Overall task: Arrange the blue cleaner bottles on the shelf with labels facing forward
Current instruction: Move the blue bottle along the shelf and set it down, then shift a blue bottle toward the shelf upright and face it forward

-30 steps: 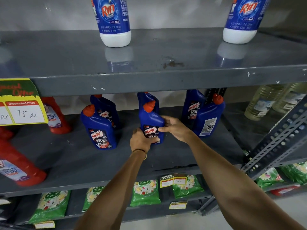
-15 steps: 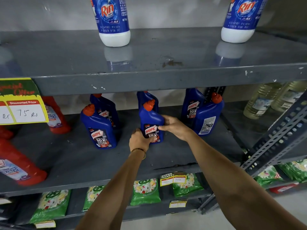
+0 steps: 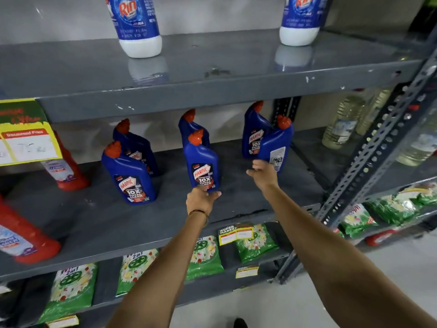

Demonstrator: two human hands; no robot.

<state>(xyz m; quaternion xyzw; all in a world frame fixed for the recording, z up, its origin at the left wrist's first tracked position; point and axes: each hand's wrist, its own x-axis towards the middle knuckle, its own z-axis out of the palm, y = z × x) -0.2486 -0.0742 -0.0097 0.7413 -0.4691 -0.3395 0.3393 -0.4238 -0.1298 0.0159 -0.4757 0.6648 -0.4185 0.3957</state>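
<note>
Several blue cleaner bottles with orange caps stand on the middle grey shelf (image 3: 99,223) in three pairs. The left front bottle (image 3: 129,175) and the middle front bottle (image 3: 201,164) show their labels forward. The right front bottle (image 3: 276,145) shows its back label, and the bottle behind it (image 3: 255,133) shows its front label. My left hand (image 3: 201,200) is open just below the middle front bottle, fingertips near its base. My right hand (image 3: 263,172) is open, reaching toward the lower left side of the right front bottle.
Red bottles (image 3: 63,166) stand at the left of the same shelf beside a yellow price sign (image 3: 26,136). White-and-blue detergent bottles (image 3: 138,24) stand on the shelf above. Green packets (image 3: 203,256) lie below. Clear oil bottles (image 3: 343,121) and a perforated steel upright (image 3: 378,147) are at the right.
Both hands have let go of the middle front bottle, which now stands label forward. My right hand has moved right toward the right front bottle; the left has dropped slightly.
</note>
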